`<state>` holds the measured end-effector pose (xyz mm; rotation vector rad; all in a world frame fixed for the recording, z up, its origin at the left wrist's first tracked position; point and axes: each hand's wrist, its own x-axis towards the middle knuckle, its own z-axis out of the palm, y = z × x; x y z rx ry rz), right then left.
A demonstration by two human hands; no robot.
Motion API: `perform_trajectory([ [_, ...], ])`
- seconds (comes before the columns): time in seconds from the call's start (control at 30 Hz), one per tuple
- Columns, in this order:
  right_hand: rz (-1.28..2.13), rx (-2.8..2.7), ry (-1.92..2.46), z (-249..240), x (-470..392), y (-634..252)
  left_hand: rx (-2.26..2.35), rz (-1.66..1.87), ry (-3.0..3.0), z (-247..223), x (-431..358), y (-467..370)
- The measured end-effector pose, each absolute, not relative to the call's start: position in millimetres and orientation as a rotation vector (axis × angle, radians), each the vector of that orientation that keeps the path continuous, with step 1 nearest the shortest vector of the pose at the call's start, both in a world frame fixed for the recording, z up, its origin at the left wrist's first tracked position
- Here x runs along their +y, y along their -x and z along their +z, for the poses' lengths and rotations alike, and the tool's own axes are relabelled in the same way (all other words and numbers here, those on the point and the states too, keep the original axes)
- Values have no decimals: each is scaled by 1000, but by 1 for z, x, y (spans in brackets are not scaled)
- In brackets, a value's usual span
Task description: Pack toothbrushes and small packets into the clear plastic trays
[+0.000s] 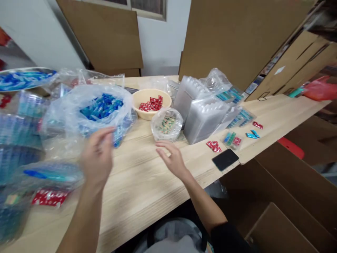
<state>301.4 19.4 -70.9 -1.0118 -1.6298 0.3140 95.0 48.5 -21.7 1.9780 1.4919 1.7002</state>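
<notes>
My left hand [97, 154], smeared by motion, hangs over the table just in front of a clear plastic bag [63, 109] filled with small blue pieces [102, 106]. Its fingers look partly bent, and I cannot make out whether anything is between them. My right hand [172, 159] is open, thumb and fingers apart and nothing in it. It hovers just in front of a small clear bag [156, 128] holding little green and tan packets [167, 124]. Behind that bag, a cream bowl [139, 95] contains red patterned packets [152, 104].
Clear plastic cases [204, 119] stand stacked right of centre. A black phone [225, 159] lies by the table's front edge, near a small filled case [232, 140] and loose red packets [214, 146]. Filled clear packs [18, 140] crowd the left side. Cardboard boxes [286, 189] stand below right.
</notes>
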Motion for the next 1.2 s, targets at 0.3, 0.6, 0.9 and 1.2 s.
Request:
perform_trajectory([
  [0.3, -264, -1223, 1231, -56, 9, -454, 817, 505, -2676, 45, 144, -381],
  [0.6, -278, -1331, 1339, -71, 55, -492, 734, 177, -2465, 65, 174, -393],
  [0.9, -124, -1418, 1364, -73, 70, -480, 729, 131, -2478, 67, 182, -398],
  [1.2, -237, -1464, 1553, -82, 75, -486, 891, 345, -2683, 83, 146, -408],
])
